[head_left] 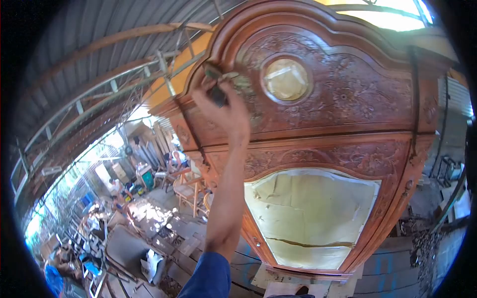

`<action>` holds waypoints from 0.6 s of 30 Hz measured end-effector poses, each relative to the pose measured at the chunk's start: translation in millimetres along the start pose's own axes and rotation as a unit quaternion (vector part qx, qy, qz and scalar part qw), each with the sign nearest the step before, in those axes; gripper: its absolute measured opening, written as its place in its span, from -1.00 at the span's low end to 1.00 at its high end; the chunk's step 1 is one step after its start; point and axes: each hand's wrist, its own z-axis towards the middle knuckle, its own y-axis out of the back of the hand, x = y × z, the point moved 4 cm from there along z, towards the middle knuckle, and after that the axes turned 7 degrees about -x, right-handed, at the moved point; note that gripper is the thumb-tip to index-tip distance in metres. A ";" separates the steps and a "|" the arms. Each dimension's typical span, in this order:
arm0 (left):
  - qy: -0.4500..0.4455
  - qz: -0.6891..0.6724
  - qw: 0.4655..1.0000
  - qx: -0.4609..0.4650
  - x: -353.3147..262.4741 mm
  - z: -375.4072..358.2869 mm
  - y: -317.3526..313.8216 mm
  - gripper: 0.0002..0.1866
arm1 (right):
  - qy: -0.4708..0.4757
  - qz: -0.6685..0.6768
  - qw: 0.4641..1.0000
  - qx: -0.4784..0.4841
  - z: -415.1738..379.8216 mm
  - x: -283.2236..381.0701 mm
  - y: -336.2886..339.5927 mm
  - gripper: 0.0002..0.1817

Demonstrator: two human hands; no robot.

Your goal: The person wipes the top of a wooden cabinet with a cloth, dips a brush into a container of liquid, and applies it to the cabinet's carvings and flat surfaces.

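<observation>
My left hand (222, 107) is raised to the upper left of a tall carved wooden cabinet (343, 114). Its fingers are closed around a dark tool (217, 95) that looks like a brush, blurred by motion. The tool's far end is at the carved crown, beside the curved moulding. Shiny reddish-brown finish covers the wood, with flower carvings. Paper and tape mask a round inset (286, 79) right of my hand. Lower down, a large door panel (313, 213) is masked with yellowish paper. My right hand is out of view.
Wooden chairs (186, 191) stand behind the cabinet to the left, with people farther back. Scraps and clutter lie at the lower left around a dark board (130, 251). A corrugated metal roof (114, 35) with beams hangs overhead. More clutter lies at right.
</observation>
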 end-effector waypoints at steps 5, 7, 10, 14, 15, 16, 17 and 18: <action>-0.229 0.045 0.967 0.104 -52.6 -22.7 -108.9 -0.86 | 0.095 -0.037 0.995 -0.005 -14.3 3.1 -7.0 -0.83; -0.235 0.034 0.960 0.150 -66.4 -43.4 -130.7 -0.84 | 0.005 0.116 0.993 0.011 14.8 -63.2 -25.7 -0.85; -0.246 -0.147 0.890 0.354 -96.5 -96.4 -138.8 -0.80 | -0.044 0.172 0.984 0.012 -26.9 -55.9 -26.6 -0.85; -0.222 -0.210 0.849 0.431 -128.7 -162.6 -151.7 -0.82 | -0.058 0.223 0.973 0.003 -38.5 -98.2 -39.0 -0.88; -0.182 -0.206 0.861 0.427 -124.7 -168.1 -166.9 -0.84 | -0.076 0.245 0.966 0.033 -39.6 -102.8 -40.5 -0.90; -0.143 -0.201 0.872 0.423 -118.9 -168.8 -178.5 -0.85 | -0.097 0.208 0.973 0.025 -40.0 -107.6 -42.4 -0.93; -0.144 -0.202 0.871 0.424 -110.2 -167.9 -183.8 -0.85 | -0.097 0.209 0.973 0.027 -38.0 -111.2 -45.6 -0.93; -0.046 -0.203 0.899 0.385 -93.9 -160.4 -186.1 -0.87 | -0.105 0.239 0.965 0.016 -38.5 -117.1 -48.5 -0.93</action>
